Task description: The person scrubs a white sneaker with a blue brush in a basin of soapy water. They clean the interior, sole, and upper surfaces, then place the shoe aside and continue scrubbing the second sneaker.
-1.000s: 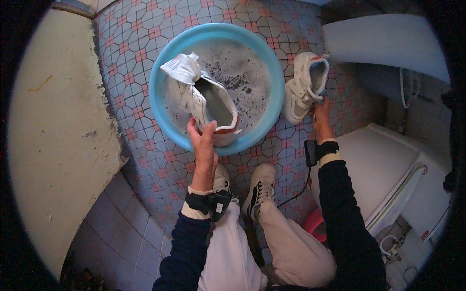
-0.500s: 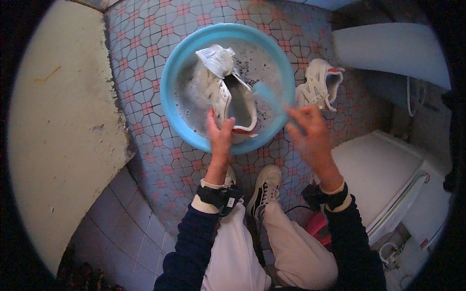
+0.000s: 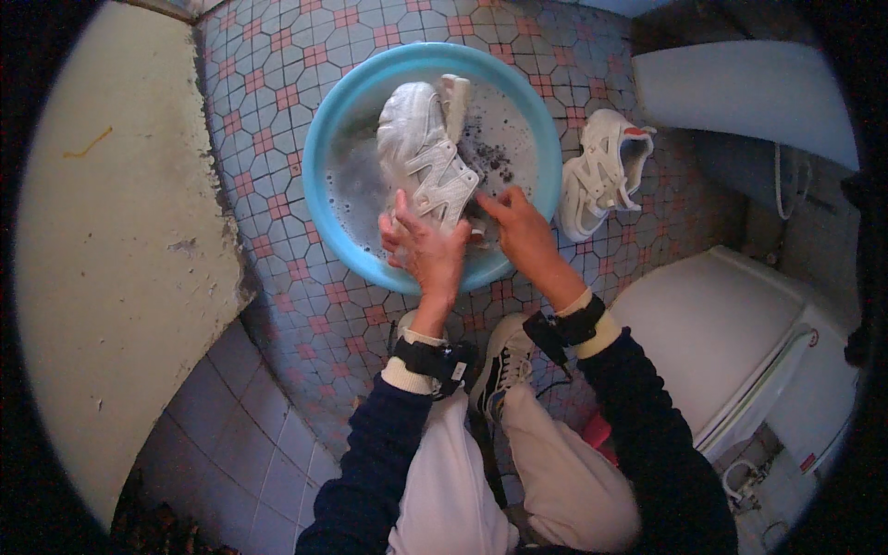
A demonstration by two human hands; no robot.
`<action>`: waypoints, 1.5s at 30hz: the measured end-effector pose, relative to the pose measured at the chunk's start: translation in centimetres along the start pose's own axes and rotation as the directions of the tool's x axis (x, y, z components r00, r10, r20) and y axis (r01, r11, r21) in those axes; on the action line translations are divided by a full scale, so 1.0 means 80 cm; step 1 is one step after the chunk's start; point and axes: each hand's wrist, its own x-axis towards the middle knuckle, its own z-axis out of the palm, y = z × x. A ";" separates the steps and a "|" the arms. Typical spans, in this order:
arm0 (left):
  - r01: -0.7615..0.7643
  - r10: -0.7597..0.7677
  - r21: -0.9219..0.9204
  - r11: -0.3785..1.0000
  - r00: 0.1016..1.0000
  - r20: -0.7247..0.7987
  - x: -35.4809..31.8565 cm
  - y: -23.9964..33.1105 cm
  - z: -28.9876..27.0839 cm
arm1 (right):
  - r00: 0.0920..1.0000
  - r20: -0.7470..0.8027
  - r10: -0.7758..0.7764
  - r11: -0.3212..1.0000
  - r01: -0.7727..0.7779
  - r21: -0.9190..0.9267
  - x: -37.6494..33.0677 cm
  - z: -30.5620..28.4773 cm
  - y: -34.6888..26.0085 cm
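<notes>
One white shoe (image 3: 427, 165) in a round blue basin (image 3: 314, 185)

The shoe sits in cloudy, sudsy water (image 3: 350, 190), toe pointing away from me. My left hand (image 3: 427, 248) is at its near end, fingers parted, thumb on the other side; how firmly it grips, I cannot tell. My right hand (image 3: 525, 231) reaches over the basin's near right side, index finger extended toward the shoe; whether it pinches anything is hidden. A second white shoe (image 3: 597, 176) lies on the tiled floor (image 3: 268, 176), just right of the basin.
</notes>
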 end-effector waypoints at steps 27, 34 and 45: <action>0.101 0.075 -0.715 0.692 0.975 0.211 0.045 -0.021 0.020 | 0.908 -0.234 -0.348 0.936 0.349 -0.038 -0.034 -0.020 -0.041; 0.368 -0.016 -0.779 0.508 0.908 0.419 0.040 -0.041 0.027 | 0.965 0.146 -0.219 0.945 0.247 -0.216 0.040 -0.019 -0.073; 0.539 -0.176 -0.723 0.432 0.837 0.518 0.043 -0.052 0.034 | 0.942 0.102 -0.319 0.897 0.335 -0.288 0.029 -0.042 -0.082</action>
